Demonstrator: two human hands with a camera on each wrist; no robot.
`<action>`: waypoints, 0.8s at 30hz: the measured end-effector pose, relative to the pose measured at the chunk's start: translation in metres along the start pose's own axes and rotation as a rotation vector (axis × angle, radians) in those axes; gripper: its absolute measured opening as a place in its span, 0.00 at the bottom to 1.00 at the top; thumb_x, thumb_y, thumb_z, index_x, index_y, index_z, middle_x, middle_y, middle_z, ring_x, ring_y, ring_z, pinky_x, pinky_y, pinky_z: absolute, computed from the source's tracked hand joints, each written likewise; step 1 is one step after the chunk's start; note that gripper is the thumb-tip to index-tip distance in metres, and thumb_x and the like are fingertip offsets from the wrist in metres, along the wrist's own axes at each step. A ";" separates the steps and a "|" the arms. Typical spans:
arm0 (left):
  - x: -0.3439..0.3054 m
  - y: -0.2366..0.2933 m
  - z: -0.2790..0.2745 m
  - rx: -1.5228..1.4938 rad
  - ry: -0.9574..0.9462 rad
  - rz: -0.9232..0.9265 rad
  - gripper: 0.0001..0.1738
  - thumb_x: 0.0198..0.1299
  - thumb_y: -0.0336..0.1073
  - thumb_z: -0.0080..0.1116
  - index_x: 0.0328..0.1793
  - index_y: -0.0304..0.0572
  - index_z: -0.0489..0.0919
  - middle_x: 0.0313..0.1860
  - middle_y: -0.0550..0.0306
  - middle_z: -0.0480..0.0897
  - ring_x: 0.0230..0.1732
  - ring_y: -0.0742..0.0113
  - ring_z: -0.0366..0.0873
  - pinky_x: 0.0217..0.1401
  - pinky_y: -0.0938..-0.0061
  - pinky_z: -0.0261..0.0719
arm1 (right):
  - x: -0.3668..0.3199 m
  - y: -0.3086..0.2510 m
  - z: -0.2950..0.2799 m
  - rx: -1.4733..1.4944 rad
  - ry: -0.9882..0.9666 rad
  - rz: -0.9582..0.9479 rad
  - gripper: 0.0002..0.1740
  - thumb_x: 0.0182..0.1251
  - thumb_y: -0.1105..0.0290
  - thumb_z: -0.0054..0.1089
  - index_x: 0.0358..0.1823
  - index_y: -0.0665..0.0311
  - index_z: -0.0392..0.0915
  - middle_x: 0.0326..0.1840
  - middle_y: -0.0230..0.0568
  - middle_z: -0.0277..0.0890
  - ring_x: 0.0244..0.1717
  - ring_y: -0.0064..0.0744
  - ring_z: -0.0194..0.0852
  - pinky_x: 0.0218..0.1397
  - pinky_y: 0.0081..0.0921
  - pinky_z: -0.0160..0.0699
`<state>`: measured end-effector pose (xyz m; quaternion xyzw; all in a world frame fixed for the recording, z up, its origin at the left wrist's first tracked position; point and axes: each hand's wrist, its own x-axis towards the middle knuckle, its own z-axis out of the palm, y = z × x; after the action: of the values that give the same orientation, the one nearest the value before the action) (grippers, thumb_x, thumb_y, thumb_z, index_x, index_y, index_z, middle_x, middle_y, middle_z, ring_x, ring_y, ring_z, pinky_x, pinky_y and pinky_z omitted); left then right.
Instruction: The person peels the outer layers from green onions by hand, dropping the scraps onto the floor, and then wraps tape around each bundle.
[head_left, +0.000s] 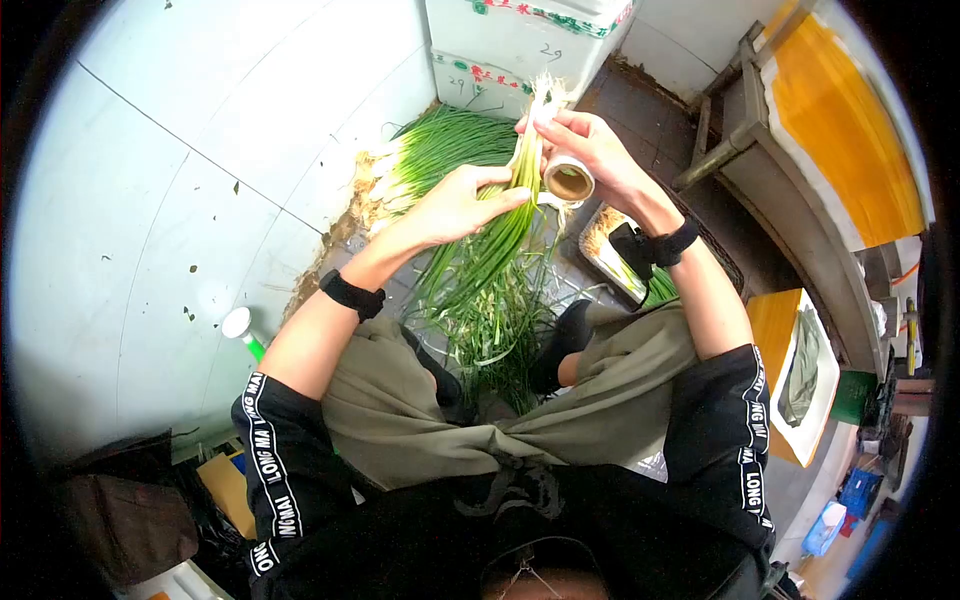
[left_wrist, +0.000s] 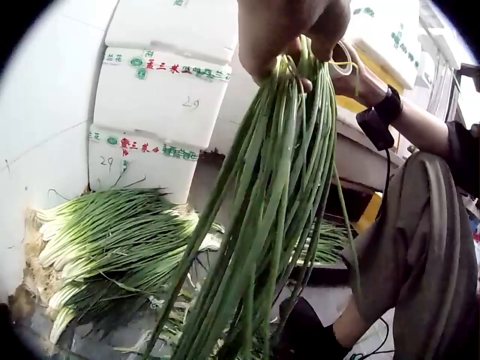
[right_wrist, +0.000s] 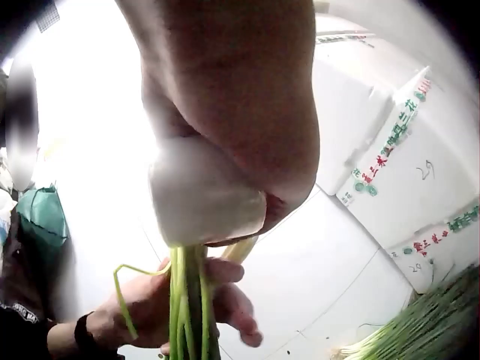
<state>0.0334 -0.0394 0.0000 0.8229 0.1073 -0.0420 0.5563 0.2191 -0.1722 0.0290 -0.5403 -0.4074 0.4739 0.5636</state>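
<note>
A bunch of scallions [head_left: 498,245] is held up in front of the person, white root ends at the top and green leaves hanging down. My left hand [head_left: 455,208] grips the bunch around its stalks, as the left wrist view also shows. Higher up, by the white ends, my right hand [head_left: 598,150] holds a roll of white tape [right_wrist: 202,195] against the stalks. The roll's hollow brown core faces the head camera. In the right wrist view the hand and roll cover the white ends.
More scallions [head_left: 450,150] lie piled by the wall, in front of stacked white foam boxes [head_left: 500,55]. Loose green leaves [head_left: 495,340] litter the floor between the feet. A tray [head_left: 592,258] with scallions stands beside the right leg. A metal-framed table [head_left: 735,150] is at the right.
</note>
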 end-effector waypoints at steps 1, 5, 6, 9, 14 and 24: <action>-0.002 0.001 0.002 0.006 0.050 0.037 0.28 0.72 0.53 0.58 0.67 0.41 0.79 0.46 0.58 0.87 0.39 0.75 0.78 0.43 0.75 0.78 | 0.001 0.002 0.001 0.015 -0.022 -0.023 0.21 0.77 0.56 0.59 0.57 0.65 0.80 0.37 0.27 0.82 0.36 0.12 0.79 0.41 0.15 0.78; 0.002 -0.008 0.008 0.170 0.281 0.277 0.25 0.73 0.50 0.57 0.63 0.38 0.80 0.46 0.49 0.88 0.44 0.64 0.84 0.50 0.67 0.79 | 0.005 0.016 0.015 -0.331 0.286 -0.170 0.20 0.73 0.55 0.64 0.47 0.69 0.85 0.35 0.29 0.84 0.33 0.18 0.79 0.38 0.18 0.76; 0.001 -0.007 0.007 0.171 0.279 0.276 0.25 0.73 0.50 0.57 0.63 0.38 0.80 0.46 0.49 0.88 0.44 0.64 0.84 0.50 0.67 0.79 | 0.006 0.021 0.020 -0.371 0.331 -0.230 0.21 0.71 0.54 0.66 0.43 0.70 0.85 0.32 0.33 0.85 0.32 0.20 0.79 0.37 0.22 0.77; 0.001 -0.003 0.008 0.272 0.210 0.090 0.24 0.72 0.49 0.57 0.61 0.36 0.80 0.47 0.41 0.86 0.49 0.55 0.85 0.55 0.62 0.78 | -0.001 0.019 0.024 -0.644 0.380 -0.263 0.20 0.70 0.55 0.66 0.41 0.70 0.85 0.31 0.37 0.85 0.31 0.20 0.79 0.37 0.24 0.78; 0.000 0.000 0.009 0.424 0.222 0.110 0.23 0.72 0.49 0.58 0.58 0.35 0.81 0.48 0.41 0.86 0.48 0.52 0.85 0.54 0.60 0.79 | 0.004 0.030 0.014 -0.482 0.301 -0.256 0.20 0.71 0.57 0.65 0.44 0.71 0.83 0.35 0.38 0.86 0.35 0.22 0.81 0.42 0.25 0.80; -0.006 -0.014 -0.014 -0.232 0.117 0.268 0.06 0.78 0.32 0.43 0.56 0.46 0.62 0.62 0.41 0.78 0.57 0.56 0.83 0.49 0.71 0.82 | -0.004 0.015 -0.010 -0.221 0.169 -0.187 0.15 0.75 0.61 0.60 0.48 0.68 0.80 0.40 0.34 0.85 0.42 0.19 0.79 0.51 0.21 0.76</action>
<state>0.0238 -0.0220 -0.0066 0.7613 0.0329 0.0932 0.6409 0.2261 -0.1789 0.0137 -0.5967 -0.4568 0.3245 0.5744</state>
